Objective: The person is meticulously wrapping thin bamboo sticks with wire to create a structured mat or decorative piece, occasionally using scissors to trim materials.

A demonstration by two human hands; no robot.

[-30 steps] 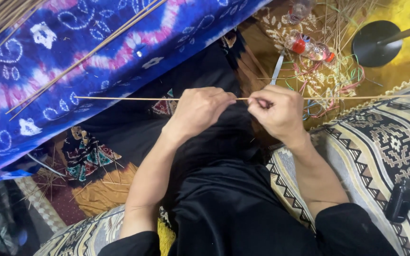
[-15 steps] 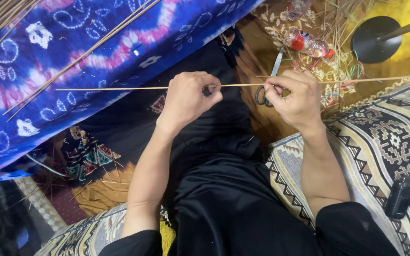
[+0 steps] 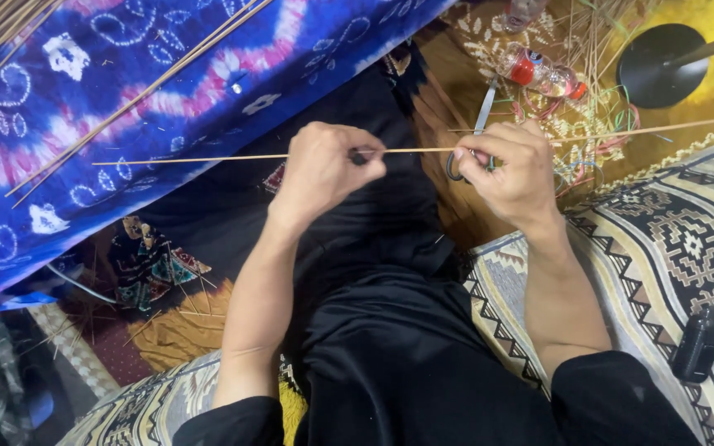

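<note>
I hold 1 long thin stick (image 3: pixel 208 157) level across my lap, and both of my hands are closed on it. My left hand (image 3: pixel 324 169) pinches it between thumb and curled fingers, the grip shut tight around the shaft; something small and dark shows at my fingertips there, too small for me to tell what it is. My right hand (image 3: pixel 510 169) has its grip closed on the same stick further along, thumb pressed on top. The handle loops of a pair of scissors (image 3: pixel 477 132) sit against that hand, with the blades pointing up and away from me; I cannot tell whether my fingers pass through the loops.

The stick runs well out to the left of my left hand, over the blue and pink tie-dye cloth (image 3: pixel 126 107), and a thin length carries on to the right beyond my right hand. More sticks lie slanted on that cloth, well apart from my hands. My black clothing (image 3: pixel 390 347) fills the space under my forearms.

Past my right hand, on the brown patterned floor covering (image 3: pixel 448 91), lies a small clear bottle with a red cap (image 3: pixel 539 73) among scattered thin strips. A round black base with a pole (image 3: pixel 659 54) stands near it to the right. A woven mat with a black and cream geometric pattern (image 3: pixel 671 239) lies beside my right arm, and a small black object (image 3: pixel 698 343) rests on it.
</note>
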